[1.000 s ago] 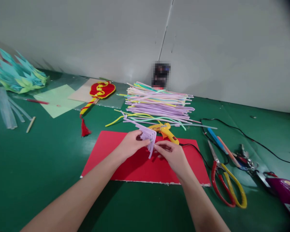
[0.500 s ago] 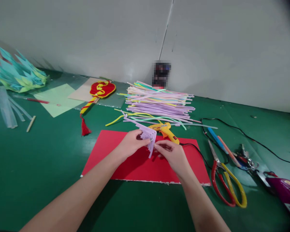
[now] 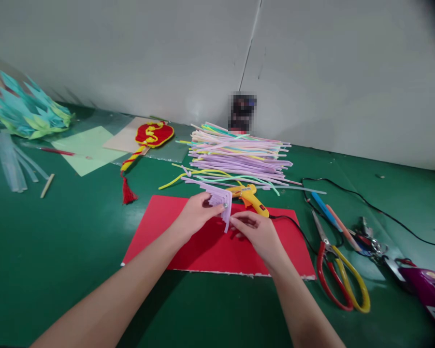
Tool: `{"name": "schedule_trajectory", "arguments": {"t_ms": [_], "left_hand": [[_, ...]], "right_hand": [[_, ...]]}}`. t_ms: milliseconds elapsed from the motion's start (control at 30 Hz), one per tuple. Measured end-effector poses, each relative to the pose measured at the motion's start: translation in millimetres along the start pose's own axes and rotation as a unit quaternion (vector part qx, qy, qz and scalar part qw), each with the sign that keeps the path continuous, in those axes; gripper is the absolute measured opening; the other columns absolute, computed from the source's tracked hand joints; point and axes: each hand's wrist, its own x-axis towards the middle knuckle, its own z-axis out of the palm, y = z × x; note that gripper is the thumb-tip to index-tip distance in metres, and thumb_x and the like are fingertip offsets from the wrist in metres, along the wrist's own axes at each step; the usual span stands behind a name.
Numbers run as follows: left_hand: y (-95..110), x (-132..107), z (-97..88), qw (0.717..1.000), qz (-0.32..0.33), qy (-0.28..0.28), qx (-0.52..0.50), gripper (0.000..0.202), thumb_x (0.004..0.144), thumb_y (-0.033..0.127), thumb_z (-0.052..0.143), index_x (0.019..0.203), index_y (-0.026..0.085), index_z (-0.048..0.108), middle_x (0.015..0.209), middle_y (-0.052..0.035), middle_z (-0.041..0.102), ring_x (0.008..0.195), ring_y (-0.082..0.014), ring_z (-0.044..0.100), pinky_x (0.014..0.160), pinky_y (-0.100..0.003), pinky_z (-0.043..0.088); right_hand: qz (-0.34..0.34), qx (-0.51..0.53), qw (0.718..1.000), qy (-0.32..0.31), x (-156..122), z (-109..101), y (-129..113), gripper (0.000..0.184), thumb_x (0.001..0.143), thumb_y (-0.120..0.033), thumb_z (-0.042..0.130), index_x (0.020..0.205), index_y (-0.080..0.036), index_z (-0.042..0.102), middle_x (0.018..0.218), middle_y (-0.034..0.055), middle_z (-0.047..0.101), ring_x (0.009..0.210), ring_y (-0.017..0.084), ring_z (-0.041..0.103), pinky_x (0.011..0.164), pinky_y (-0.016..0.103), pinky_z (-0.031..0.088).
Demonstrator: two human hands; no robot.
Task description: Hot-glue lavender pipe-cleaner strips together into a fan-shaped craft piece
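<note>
A stepped piece of lavender pipe cleaners (image 3: 223,197), bent into nested corners, is pinched between the thumb and fingers of my left hand (image 3: 200,212). The fingers behind it are partly hidden. At its lower right edge, my right hand (image 3: 253,229) has thumb and forefinger closed on the pipe cleaners. Both hands are above a red board (image 3: 203,258) with a ragged white front edge. Just behind them lies a yellow glue gun (image 3: 253,197), its cord running off to the right.
Behind is a pile of pastel pipe cleaners (image 3: 239,154). Scissors (image 3: 339,275), a blue pen-like stick (image 3: 326,210), keys (image 3: 377,246) and a purple object (image 3: 424,285) lie right. Left are a red-yellow fan ornament (image 3: 154,134), green paper (image 3: 89,147), glue sticks (image 3: 10,162) and a turquoise paper craft (image 3: 32,113).
The lavender piece has shifted slightly left and turned a little in my hands. Both hands keep nearly the same place, and the things around them lie as before.
</note>
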Motion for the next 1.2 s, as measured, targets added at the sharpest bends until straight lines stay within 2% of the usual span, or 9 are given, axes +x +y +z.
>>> {"name": "schedule_trajectory", "arguments": {"t_ms": [267, 500, 733, 1200], "left_hand": [[0.2, 0.8, -0.9, 1.0, 0.001, -0.008, 0.0, 0.02, 0.07, 0.031, 0.058, 0.081, 0.014, 0.058, 0.084, -0.0046, 0.064, 0.079, -0.0192, 0.059, 0.067, -0.029, 0.045], [6.8, -2.9, 1.7, 1.0, -0.007, -0.022, 0.005, 0.015, 0.07, 0.025, 0.059, 0.079, 0.015, 0.057, 0.084, -0.0034, 0.066, 0.077, -0.018, 0.06, 0.066, -0.028, 0.045], [2.3, -0.2, 1.3, 0.999, -0.003, -0.042, 0.006, 0.017, 0.069, 0.025, 0.06, 0.082, 0.015, 0.056, 0.088, -0.0045, 0.065, 0.081, -0.0187, 0.06, 0.069, -0.029, 0.045], [4.4, -1.5, 0.3, 0.999, -0.012, -0.033, 0.023, 0.014, 0.07, 0.025, 0.06, 0.079, 0.016, 0.057, 0.082, -0.0033, 0.066, 0.076, -0.0186, 0.061, 0.066, -0.029, 0.046]], "right_hand": [[-0.003, -0.011, 1.0, -0.024, -2.3, 0.3, -2.9, 0.03, 0.068, -0.042, 0.065, 0.083, -0.015, 0.065, 0.07, 0.004, 0.065, 0.058, 0.013, 0.06, 0.054, 0.025, 0.05], [-0.008, -0.022, 1.0, 0.002, -2.1, 0.4, -3.3, 0.028, 0.067, -0.042, 0.066, 0.079, -0.016, 0.065, 0.069, 0.0029, 0.065, 0.058, 0.012, 0.06, 0.053, 0.024, 0.05], [-0.008, -0.015, 1.0, 0.013, 0.1, -2.0, 0.4, 0.029, 0.067, -0.042, 0.065, 0.081, -0.017, 0.066, 0.069, 0.0028, 0.065, 0.058, 0.012, 0.059, 0.052, 0.024, 0.05], [-0.03, -0.037, 0.999, 0.012, -1.2, -2.1, -1.9, 0.027, 0.071, -0.043, 0.062, 0.08, -0.018, 0.066, 0.072, 0.0042, 0.066, 0.063, 0.015, 0.062, 0.055, 0.027, 0.052]]}}
